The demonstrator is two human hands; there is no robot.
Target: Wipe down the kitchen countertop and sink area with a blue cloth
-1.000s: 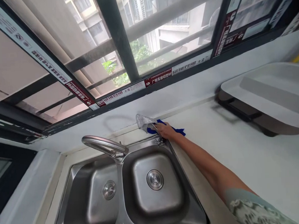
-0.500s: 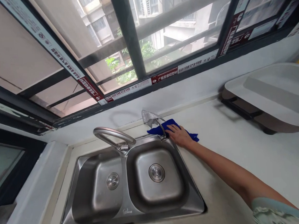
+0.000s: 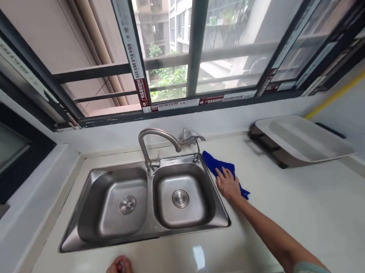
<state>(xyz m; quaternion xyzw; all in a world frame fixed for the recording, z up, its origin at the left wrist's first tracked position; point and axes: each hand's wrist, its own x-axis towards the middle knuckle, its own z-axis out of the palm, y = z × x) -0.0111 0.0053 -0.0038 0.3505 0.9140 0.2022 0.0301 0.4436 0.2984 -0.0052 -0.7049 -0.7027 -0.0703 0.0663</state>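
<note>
My right hand (image 3: 228, 185) presses down on a blue cloth (image 3: 220, 164), which lies on the white countertop along the right edge of the steel sink (image 3: 151, 219). Part of the cloth sticks out past my fingers and beside my wrist. My left hand (image 3: 119, 272) shows at the bottom, in front of the sink, with its fingers curled in; I see nothing in it. The sink has two bowls, each with a round drain. A curved faucet (image 3: 159, 131) rises between them. At the back right corner of the sink, a silvery mesh cloth (image 3: 191, 135) hangs over a thin spout (image 3: 197, 147).
A grey, shallow tray-like object (image 3: 302, 140) with a dark base stands on the counter (image 3: 299, 203) at the right. Behind the sink runs a dark-framed window (image 3: 175, 108). A yellow pipe (image 3: 339, 91) slants along the right wall, and a white ledge (image 3: 29, 193) borders the left.
My right hand has slid the blue cloth from behind the thin spout toward me, along the sink's right side. My left hand has come into view. The camera view has turned and levelled.
</note>
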